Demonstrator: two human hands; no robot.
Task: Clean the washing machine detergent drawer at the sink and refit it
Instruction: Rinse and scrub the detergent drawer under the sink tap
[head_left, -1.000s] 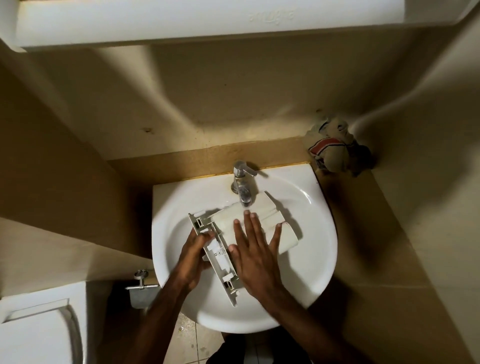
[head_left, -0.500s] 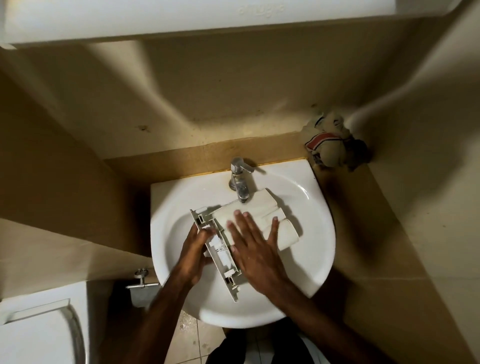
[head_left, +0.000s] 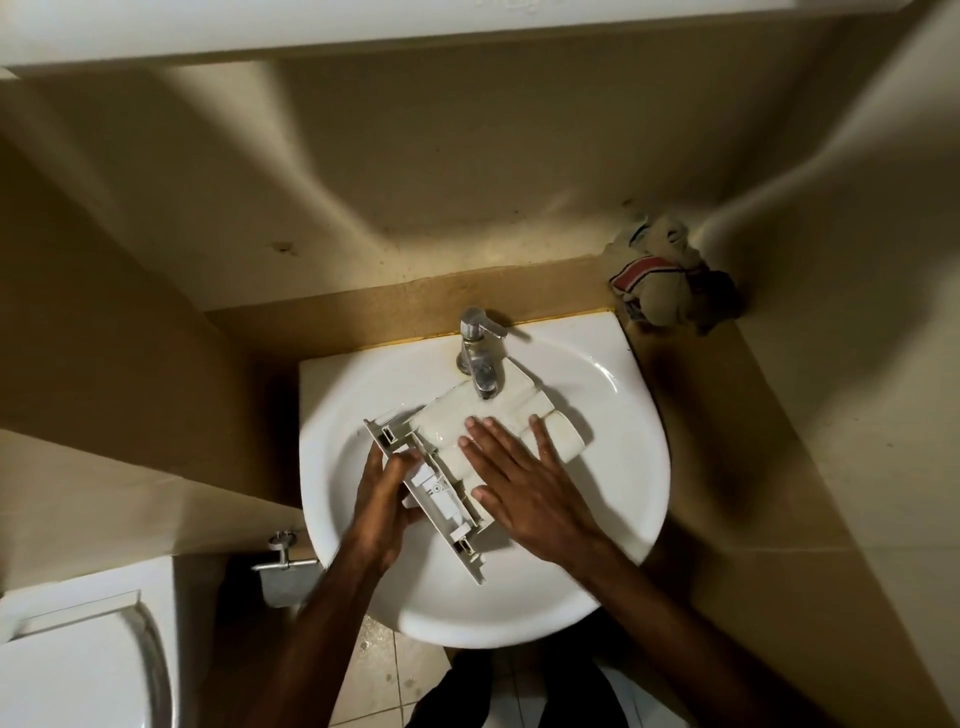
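Head view: left hand (head_left: 387, 499) grip around detergent drawer (head_left: 483, 423) front panel, right hand (head_left: 524, 483) flat, released atop.

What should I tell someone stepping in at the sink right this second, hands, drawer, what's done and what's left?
Left hand grips the front panel of the detergent drawer.
Right hand lies flat, fingers straight, on the drawer's underside.
The drawer lies upside down in the sink, its far end under the tap.
Whether water is running cannot be told.
Done: drawer brought to the sink.
Left: finish washing it, then refit it in the machine, which is out of view.
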